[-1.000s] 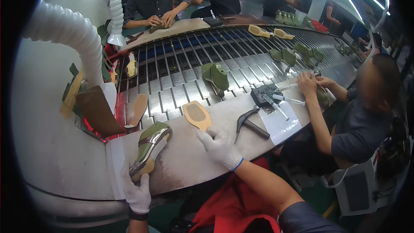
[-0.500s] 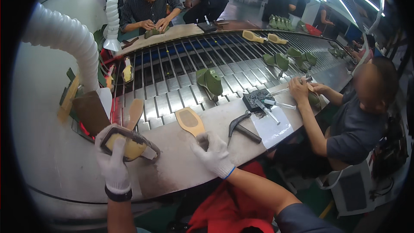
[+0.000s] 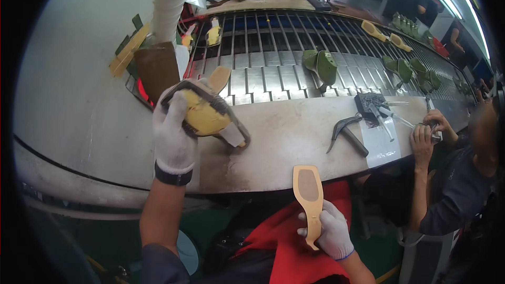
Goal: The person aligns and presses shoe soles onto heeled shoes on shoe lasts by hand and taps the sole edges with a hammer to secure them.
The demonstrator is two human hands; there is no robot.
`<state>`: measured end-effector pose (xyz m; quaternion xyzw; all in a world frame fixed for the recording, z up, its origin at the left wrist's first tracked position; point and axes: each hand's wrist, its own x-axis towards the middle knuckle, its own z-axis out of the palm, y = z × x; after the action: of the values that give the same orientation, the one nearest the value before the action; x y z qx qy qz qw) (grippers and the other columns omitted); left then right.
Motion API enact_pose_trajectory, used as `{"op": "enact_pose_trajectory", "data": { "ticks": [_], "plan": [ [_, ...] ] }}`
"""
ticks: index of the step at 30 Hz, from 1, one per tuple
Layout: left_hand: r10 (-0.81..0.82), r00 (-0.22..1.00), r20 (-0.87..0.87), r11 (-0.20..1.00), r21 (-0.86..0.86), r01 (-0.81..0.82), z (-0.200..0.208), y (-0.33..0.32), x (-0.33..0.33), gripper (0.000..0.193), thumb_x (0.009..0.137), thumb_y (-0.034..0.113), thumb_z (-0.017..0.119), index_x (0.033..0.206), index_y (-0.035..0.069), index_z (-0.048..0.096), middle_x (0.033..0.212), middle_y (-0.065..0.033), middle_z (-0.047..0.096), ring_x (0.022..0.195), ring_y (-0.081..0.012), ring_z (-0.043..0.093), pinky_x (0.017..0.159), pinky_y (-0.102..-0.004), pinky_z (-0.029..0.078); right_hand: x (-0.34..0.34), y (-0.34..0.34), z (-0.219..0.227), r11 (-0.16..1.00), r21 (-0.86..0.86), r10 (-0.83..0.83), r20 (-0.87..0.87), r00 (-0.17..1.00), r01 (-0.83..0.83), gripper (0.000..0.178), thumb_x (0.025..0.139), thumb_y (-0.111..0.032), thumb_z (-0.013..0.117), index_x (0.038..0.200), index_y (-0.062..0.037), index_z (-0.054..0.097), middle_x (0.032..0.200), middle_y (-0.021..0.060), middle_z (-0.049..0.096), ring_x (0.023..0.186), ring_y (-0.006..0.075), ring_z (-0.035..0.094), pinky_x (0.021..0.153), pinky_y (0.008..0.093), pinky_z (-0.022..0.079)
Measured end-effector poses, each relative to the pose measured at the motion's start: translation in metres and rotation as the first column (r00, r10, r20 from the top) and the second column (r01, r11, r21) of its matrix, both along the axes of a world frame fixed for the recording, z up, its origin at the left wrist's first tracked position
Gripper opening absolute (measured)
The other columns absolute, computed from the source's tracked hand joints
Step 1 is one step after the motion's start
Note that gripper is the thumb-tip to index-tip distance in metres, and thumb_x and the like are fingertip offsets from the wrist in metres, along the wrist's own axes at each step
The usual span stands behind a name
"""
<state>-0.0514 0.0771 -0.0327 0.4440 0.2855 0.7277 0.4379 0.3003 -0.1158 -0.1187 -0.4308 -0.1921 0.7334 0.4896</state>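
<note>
In my gloved left hand (image 3: 173, 137), a dark shoe upper (image 3: 205, 115) is gripped with its yellowish, glue-like underside showing and a pale strip at one end. The thumb lies across that underside. My gloved right hand (image 3: 335, 234) holds a tan shoe sole (image 3: 308, 186) by its narrow end, below the bench's front edge. A greyish-brown patch covers the sole's wide part. Behind the upper, another tan sole (image 3: 220, 78) lies partly hidden beside the conveyor.
A long bench (image 3: 273, 137) bears pincers (image 3: 347, 134), syringes (image 3: 386, 121) and a black block (image 3: 368, 106). Behind runs a slatted conveyor (image 3: 252, 76) carrying green shoe uppers (image 3: 321, 67). A white hose (image 3: 165, 5) hangs at left. Co-workers' hands (image 3: 423, 139) work at right and across.
My right hand has lifted the tan sole off the bench and drawn it back toward me. The view has shifted; my left hand still holds the shoe upper.
</note>
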Motion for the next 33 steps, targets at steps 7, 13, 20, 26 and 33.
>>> {"op": "enact_pose_trajectory", "data": {
  "ticks": [7, 13, 20, 26, 33],
  "plan": [
    [-0.421, 0.905, 0.068, 0.895, -0.134, 0.426, 0.013, -0.013, 0.064, 0.050, 0.104, 0.014, 0.068, 0.148, -0.004, 0.053, 0.139, -0.0329, 0.068, 0.131, -0.0454, 0.069, 0.112, -0.0558, 0.060, -0.019, 0.023, 0.028, 0.979, 0.204, -0.070, 0.225, 0.972, 0.023, 0.036, 0.095, -0.009, 0.065, 0.126, 0.0086, 0.068, 0.095, 0.0187, 0.078, 0.078, 0.0258, 0.079, 0.065, 0.0328, 0.064],
    [-0.485, 0.873, 0.042, 0.865, -0.125, 0.487, 0.021, -0.012, 0.082, 0.055, 0.101, 0.013, 0.073, 0.151, 0.000, 0.053, 0.136, -0.0337, 0.070, 0.126, -0.0457, 0.073, 0.107, -0.0581, 0.062, -0.021, 0.027, 0.041, 0.919, 0.391, -0.093, 0.098, 0.991, 0.048, 0.037, 0.104, -0.013, 0.071, 0.132, 0.0113, 0.065, 0.108, 0.0208, 0.079, 0.090, 0.0247, 0.081, 0.072, 0.0344, 0.067],
    [-0.527, 0.848, -0.052, 0.842, -0.162, 0.514, 0.033, -0.036, 0.099, 0.054, 0.105, 0.027, 0.075, 0.147, -0.001, 0.057, 0.135, -0.0348, 0.071, 0.127, -0.0452, 0.073, 0.108, -0.0574, 0.062, -0.053, 0.056, 0.109, 0.857, 0.415, 0.158, 0.353, 0.922, -0.306, 0.029, 0.110, -0.021, 0.068, 0.117, 0.0055, 0.078, 0.089, 0.0091, 0.081, 0.074, 0.0097, 0.073, 0.063, 0.0247, 0.057],
    [-0.630, 0.769, 0.107, 0.765, -0.083, 0.638, 0.027, -0.043, 0.093, 0.099, 0.081, 0.062, 0.094, 0.147, -0.002, 0.057, 0.141, -0.0340, 0.069, 0.131, -0.0444, 0.071, 0.111, -0.0578, 0.060, -0.065, 0.064, 0.110, 0.878, 0.386, 0.137, 0.363, 0.922, -0.282, 0.034, 0.111, -0.023, 0.068, 0.120, 0.0071, 0.079, 0.088, 0.0101, 0.082, 0.072, 0.0082, 0.072, 0.062, 0.0255, 0.058],
    [-0.625, 0.757, -0.190, 0.775, -0.036, 0.630, 0.020, -0.050, 0.084, 0.102, 0.070, 0.026, 0.107, 0.152, -0.001, 0.054, 0.146, -0.0335, 0.067, 0.137, -0.0437, 0.068, 0.114, -0.0582, 0.058, -0.065, 0.060, 0.110, 0.878, 0.367, 0.160, 0.381, 0.911, -0.308, 0.032, 0.109, -0.021, 0.068, 0.119, 0.0067, 0.081, 0.090, 0.0103, 0.084, 0.071, 0.0070, 0.072, 0.061, 0.0251, 0.058]
  ]
}}
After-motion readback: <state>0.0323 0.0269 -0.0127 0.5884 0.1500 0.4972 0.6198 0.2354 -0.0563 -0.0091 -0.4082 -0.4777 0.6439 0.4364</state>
